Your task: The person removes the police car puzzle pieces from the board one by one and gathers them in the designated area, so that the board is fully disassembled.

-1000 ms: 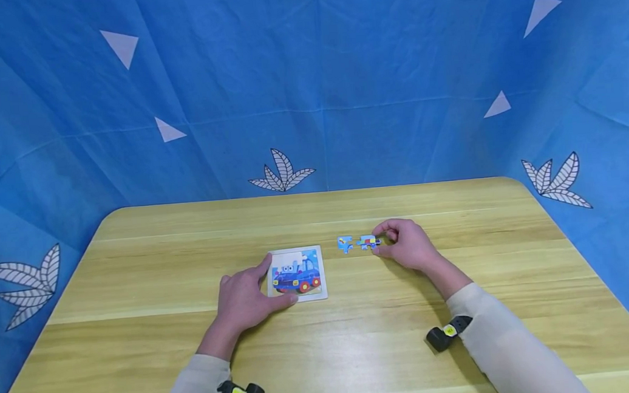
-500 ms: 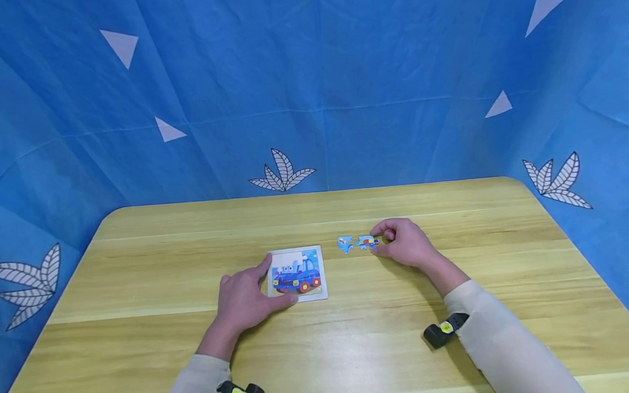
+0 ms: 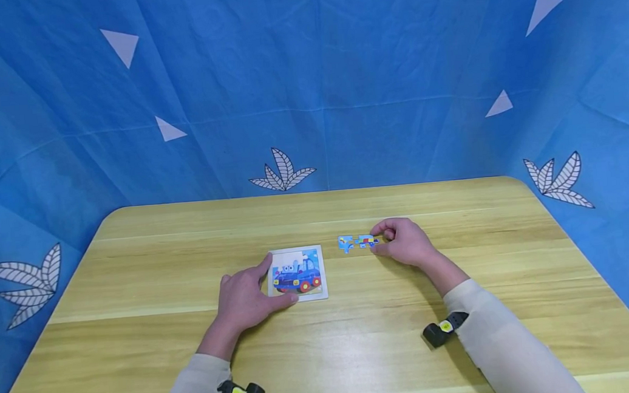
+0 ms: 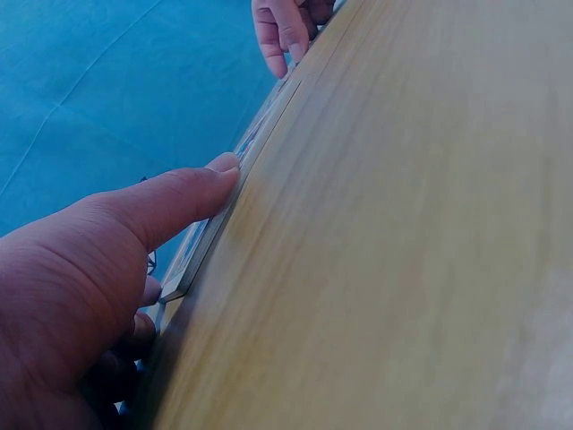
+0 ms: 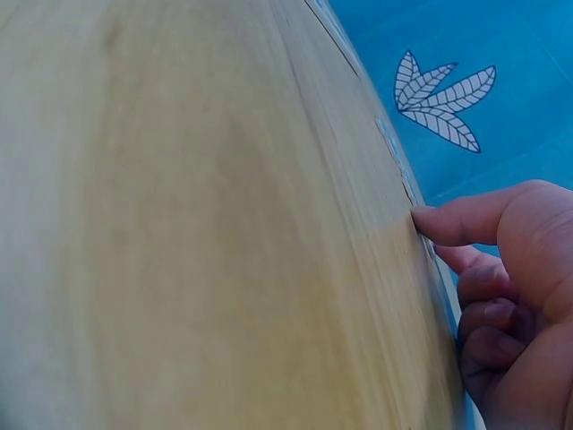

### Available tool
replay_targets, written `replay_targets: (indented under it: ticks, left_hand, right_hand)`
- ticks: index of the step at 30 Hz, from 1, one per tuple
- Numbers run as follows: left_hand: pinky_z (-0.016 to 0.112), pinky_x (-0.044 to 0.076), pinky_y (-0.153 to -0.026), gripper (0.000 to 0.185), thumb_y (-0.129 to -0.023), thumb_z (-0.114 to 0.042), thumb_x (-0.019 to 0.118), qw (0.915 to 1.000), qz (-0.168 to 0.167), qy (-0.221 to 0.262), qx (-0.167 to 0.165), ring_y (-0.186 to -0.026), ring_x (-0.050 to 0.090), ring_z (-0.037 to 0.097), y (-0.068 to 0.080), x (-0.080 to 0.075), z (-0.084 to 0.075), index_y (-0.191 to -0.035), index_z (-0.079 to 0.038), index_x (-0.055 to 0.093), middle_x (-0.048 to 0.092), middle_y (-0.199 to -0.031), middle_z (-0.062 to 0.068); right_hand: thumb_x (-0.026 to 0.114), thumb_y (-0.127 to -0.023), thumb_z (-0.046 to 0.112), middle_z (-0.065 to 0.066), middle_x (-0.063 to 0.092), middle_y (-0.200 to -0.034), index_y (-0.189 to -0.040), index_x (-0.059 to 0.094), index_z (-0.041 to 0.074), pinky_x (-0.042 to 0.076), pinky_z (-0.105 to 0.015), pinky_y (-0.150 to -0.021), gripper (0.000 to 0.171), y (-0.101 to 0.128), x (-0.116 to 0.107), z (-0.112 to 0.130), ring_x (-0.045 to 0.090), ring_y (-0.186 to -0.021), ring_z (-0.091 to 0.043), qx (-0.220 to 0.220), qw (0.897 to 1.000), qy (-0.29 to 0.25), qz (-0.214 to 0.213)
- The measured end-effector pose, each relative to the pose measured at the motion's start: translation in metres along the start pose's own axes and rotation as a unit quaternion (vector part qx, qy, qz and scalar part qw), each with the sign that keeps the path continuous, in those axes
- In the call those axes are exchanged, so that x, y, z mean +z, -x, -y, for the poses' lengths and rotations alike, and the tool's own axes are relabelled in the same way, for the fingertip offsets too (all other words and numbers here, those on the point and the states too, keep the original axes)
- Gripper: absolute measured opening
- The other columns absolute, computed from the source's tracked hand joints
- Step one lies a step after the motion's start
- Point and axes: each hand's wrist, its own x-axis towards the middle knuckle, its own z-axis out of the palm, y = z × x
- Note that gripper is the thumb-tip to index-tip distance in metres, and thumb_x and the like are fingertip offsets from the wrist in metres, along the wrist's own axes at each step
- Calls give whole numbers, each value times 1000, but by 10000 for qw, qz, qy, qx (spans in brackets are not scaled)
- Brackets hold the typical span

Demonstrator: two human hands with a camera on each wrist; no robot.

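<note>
Now your right hand (image 3: 405, 243) sits on the far right-centre of the table (image 3: 137, 330), fingers curled, with thumb and forefinger pinching the right end of a small puzzle piece (image 3: 368, 241). That piece lies flat on the wood, just off your fingertips on their left. A second loose piece (image 3: 345, 243) lies just beside it, further left; whether the two touch cannot be told. From the right wrist view you see only the thumb (image 5: 466, 219) pointing along the tabletop with the other fingers tucked below it, and the piece itself is too thin to make out there.

Your left hand (image 3: 243, 297) rests at the left edge of the puzzle board (image 3: 300, 272), the thumb stretched along that edge and the fingers reaching under its near-left corner, lightly curled against it. The left wrist view shows the thumb (image 4: 179, 202) lying against the board's rim (image 4: 210, 237). On the board is a blue car picture with a pale gap in its upper part.

Both loose pieces lie just beyond the board's far-right corner, close to it but apart. Bare wood runs wide on every side: to the far edge, to the right of your right hand, and across the near half between your sleeves. Blue cloth (image 3: 306, 81) closes the table in behind and at both sides.
</note>
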Motion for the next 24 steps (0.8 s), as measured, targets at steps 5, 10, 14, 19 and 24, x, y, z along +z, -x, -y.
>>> replay_targets:
  ticks: [5, 10, 14, 19, 24]
  left_hand:
    - [39, 27, -75, 109, -58, -79, 65, 10000, -28, 6, 10, -102, 57, 24, -1, 1, 1, -142, -14, 42, 59, -126, 11]
    - [39, 27, -76, 110, -57, -79, 65, 10000, -29, 20, -14, -101, 57, 24, -1, 1, 0, -142, -14, 42, 58, -126, 10]
    - [39, 27, -76, 111, -57, -80, 65, 10000, -6, 6, -30, -102, 57, 24, -1, 1, 0, -142, -14, 42, 58, -127, 10]
    - [38, 27, -75, 111, -57, -80, 64, 10000, -17, 2, -18, -102, 57, 24, -1, 2, 1, -142, -14, 42, 58, -127, 10]
    - [39, 27, -76, 111, -57, -81, 64, 10000, -36, -25, 12, -103, 57, 24, -1, 2, 2, -142, -14, 42, 58, -127, 10]
  right_hand:
    - [76, -79, 15, -2, 39, -69, -104, 65, 10, 31, -39, -72, 28, 0, -1, 0, 36, -63, -19, -15, 10000, 28, 25]
    - [76, -79, 15, -2, 38, -69, -104, 65, 9, 31, -39, -72, 28, -1, -1, -3, 35, -62, -19, -12, 10000, -51, 59]
    - [75, -80, 14, -2, 37, -69, -105, 65, 9, 31, -40, -72, 28, -1, -1, -4, 34, -62, -19, -12, 9999, -116, 84]
    - [76, -79, 15, -3, 37, -69, -105, 65, 10, 31, -39, -71, 28, 0, -1, -3, 34, -63, -20, 30, 9996, -291, 41]
    - [77, -78, 16, -3, 35, -68, -106, 65, 11, 32, -37, -66, 30, 5, 1, 0, 32, -60, -20, 80, 9989, -464, -54]
